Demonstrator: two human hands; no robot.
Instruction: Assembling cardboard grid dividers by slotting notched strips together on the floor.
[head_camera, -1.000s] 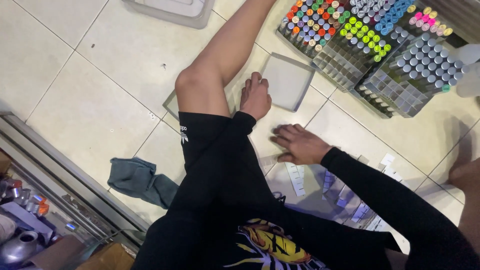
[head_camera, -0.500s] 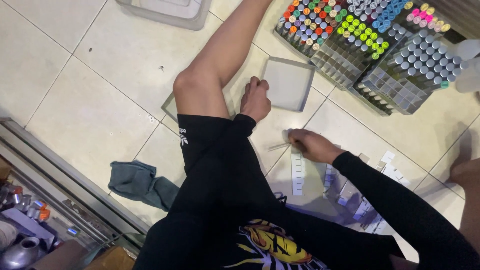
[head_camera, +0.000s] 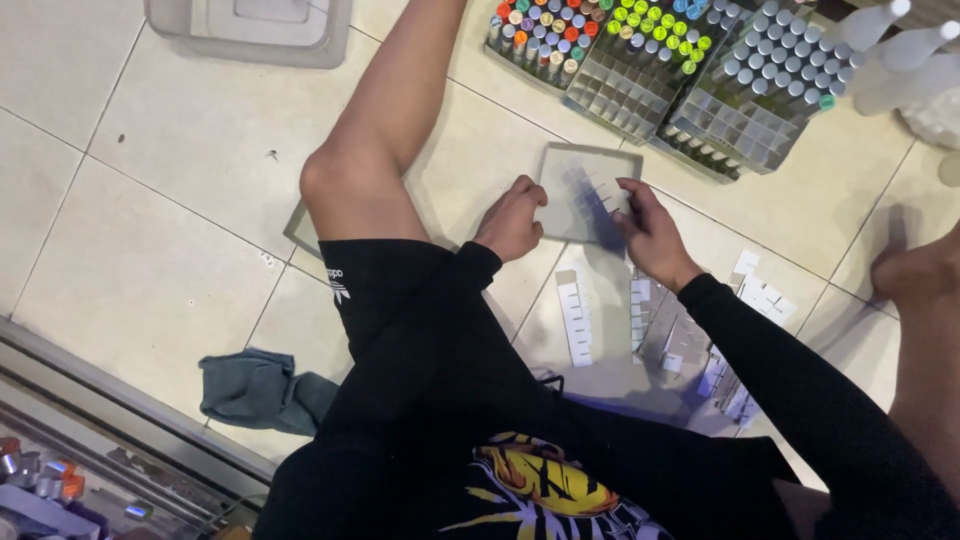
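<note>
Nearest, slotted white-and-clear plastic divider strips (head_camera: 575, 318) are seen lying loose on the pale floor tiles (head_camera: 150, 250), just right of the black-clad thigh. The right hand (head_camera: 648, 228), which half a second ago was down among those strips, is now raised to the right edge of the square, clear smoky-grey plastic tray (head_camera: 583, 192); its fingers are curled and pinch that edge. The left hand (head_camera: 512, 220) is kept at the tray's left edge, fingers bent around it. So the tray is now gripped from both sides, which suggests work on it has resumed. The tray lies nearly flat, slightly turned; being square, no long axis is shown. Farther off, clear grid racks of colour-capped markers (head_camera: 640, 50) are stood.
</note>
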